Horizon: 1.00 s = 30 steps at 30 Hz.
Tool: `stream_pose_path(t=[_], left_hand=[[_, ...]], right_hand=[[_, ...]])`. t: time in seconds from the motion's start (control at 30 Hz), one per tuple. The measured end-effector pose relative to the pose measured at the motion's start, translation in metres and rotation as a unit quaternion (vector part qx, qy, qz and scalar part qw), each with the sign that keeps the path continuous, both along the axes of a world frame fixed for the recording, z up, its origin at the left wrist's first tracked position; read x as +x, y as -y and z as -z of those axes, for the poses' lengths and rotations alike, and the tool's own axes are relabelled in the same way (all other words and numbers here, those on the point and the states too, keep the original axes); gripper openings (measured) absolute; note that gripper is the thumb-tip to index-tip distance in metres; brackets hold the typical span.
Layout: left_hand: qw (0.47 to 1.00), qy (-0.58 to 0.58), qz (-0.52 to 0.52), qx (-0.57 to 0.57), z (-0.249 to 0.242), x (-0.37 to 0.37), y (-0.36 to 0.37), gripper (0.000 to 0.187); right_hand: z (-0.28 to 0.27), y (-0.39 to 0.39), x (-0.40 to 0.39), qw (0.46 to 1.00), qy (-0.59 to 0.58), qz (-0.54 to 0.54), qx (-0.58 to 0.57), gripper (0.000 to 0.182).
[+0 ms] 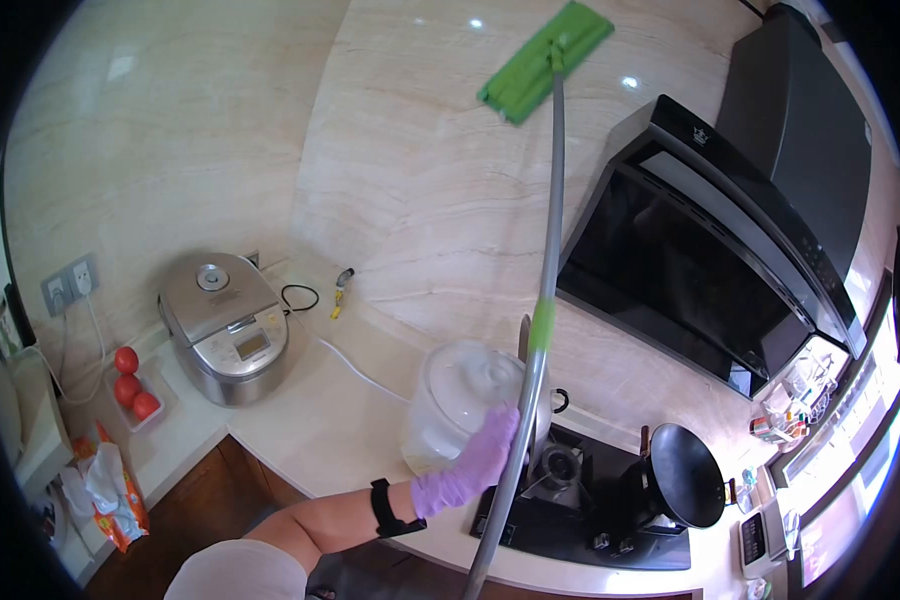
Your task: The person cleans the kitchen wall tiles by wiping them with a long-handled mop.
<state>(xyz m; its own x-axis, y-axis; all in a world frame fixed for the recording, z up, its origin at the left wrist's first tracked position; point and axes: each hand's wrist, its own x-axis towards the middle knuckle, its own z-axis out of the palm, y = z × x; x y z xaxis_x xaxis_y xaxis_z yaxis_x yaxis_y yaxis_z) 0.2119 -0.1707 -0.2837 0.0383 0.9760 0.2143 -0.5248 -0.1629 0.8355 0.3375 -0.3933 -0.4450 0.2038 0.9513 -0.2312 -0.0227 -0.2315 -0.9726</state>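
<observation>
Currently the gloved left hand (pixel 475 462) is wrapped around the mop (pixel 542 300) pole low down, its green pad flat against the wall (pixel 420 170) above; light but long and whippy, so grip lower-shaft; right hand unseen.

A left hand (pixel 475 462) in a purple glove gripped the grey mop pole (pixel 540 330), whose green mop head (pixel 545 60) lay flat against the marble wall (pixel 420 190), high above the range hood (pixel 730 230). Below the hood stood a black wok (pixel 685 475); a clear lidded container (pixel 460 400) and a rice cooker (pixel 225 325) sat further left of it.
</observation>
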Motion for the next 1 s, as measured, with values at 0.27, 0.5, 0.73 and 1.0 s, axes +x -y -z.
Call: stream_pose_path(t=[0.27,0.5,0.73,1.0], left_hand=[[0.964,-0.059,-0.237,0.103,-0.026,-0.123,0.089,0.043],[0.912,-0.072,-0.396,0.083,-0.026,-0.186,0.136,0.037],[0.906,-0.105,-0.405,0.063,-0.017,-0.186,0.142,0.032],[0.911,-0.195,-0.359,0.050,0.014,-0.174,0.108,0.034]], right_hand=[[-0.140,-0.168,-0.065,0.973,-0.004,-0.210,0.099,0.048],[-0.283,-0.240,-0.147,0.923,-0.064,-0.340,0.166,0.046],[-0.292,-0.257,-0.184,0.919,-0.099,-0.345,0.165,0.044],[-0.113,-0.182,-0.141,0.955,-0.100,-0.267,0.077,0.040]])
